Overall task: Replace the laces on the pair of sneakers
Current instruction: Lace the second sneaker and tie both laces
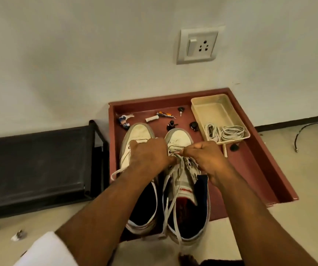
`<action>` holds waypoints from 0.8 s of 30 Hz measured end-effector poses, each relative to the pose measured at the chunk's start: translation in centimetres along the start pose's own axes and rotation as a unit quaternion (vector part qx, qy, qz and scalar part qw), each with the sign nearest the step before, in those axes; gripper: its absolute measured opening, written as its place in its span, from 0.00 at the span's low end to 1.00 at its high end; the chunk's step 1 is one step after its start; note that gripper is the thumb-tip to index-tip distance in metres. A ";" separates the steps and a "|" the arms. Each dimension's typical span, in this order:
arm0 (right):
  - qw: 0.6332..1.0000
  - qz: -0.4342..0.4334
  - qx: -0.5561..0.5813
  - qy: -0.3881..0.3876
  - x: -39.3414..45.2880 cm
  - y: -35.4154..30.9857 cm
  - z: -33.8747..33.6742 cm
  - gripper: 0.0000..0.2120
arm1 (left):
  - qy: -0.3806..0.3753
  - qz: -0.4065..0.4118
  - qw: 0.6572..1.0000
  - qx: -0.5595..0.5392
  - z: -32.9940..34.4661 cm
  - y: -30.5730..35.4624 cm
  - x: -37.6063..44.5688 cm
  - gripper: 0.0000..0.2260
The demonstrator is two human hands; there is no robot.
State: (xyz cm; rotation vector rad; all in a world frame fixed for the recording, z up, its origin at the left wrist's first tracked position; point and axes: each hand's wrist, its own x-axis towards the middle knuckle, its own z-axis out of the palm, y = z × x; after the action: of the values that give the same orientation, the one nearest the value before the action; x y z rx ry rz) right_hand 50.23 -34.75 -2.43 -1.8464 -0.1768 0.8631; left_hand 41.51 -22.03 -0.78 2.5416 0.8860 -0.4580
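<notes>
Two white high-top sneakers stand side by side on a red-brown tray, toes toward the wall. My left hand reaches across the left sneaker and pinches a white lace at the lower eyelets of the right sneaker. From the other side my right hand pinches the same lace. Both lace ends trail down over the right sneaker's open tongue toward me. A loose lace end hangs off the left sneaker's left side. Coiled white laces lie in a cream plastic box.
Small items lie on the tray beyond the toes: a keyring tool, a white roll, black knobs. A black bench stands to the left. A wall socket is above. A black cable lies on the floor at right.
</notes>
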 end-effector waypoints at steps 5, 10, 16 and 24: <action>1.000 -0.002 -0.004 -0.012 0.7 0.7 0.5 0.06 | 0.002 -0.007 0.998 -0.066 -0.2 -0.5 0.0 0.13; 1.000 0.011 -0.010 0.000 1.2 1.4 1.2 0.08 | -0.013 -0.020 0.986 -0.165 -0.1 -1.4 0.4 0.08; 1.000 0.026 0.009 0.008 1.0 1.3 2.2 0.09 | -0.028 -0.031 0.971 -0.236 0.2 -1.8 0.7 0.05; 1.000 0.004 0.023 0.012 0.9 1.8 2.7 0.11 | -0.054 -0.030 0.943 -0.326 -0.2 -2.0 0.8 0.07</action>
State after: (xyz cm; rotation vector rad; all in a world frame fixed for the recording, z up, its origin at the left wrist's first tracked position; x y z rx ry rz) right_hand 48.65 -33.10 -4.96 -1.8145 -0.1326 0.8440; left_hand 40.84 -20.05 -1.55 1.8721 0.8921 -0.2569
